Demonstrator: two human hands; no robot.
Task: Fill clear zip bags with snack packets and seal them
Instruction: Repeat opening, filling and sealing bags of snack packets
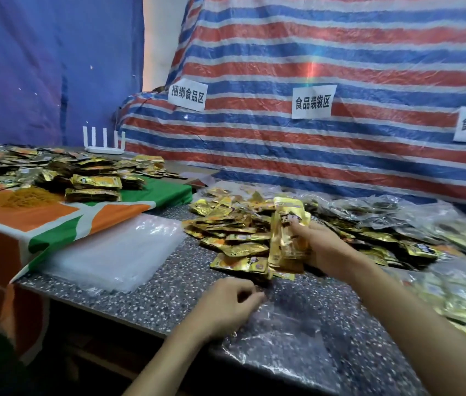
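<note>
A stack of empty clear bags point(111, 247) is lying on the desk point(169, 298) beside an orange and green cloth point(54, 221). The left hand point(226, 305) is curling its fingers point(250, 294) at the mouth of a clear zip bag point(280, 335) flat on the desk, seemingly pinching its edge. The right hand point(329, 250) is gripping a bundle of packets point(286, 247) upright, fingers wrapped round it, over the near edge of a pile of gold snack packets point(231, 232). Farther right, filled bags point(454, 281) are lying heaped.

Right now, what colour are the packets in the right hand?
Shiny gold, best seen in the head view: packets held in the right hand.
</note>
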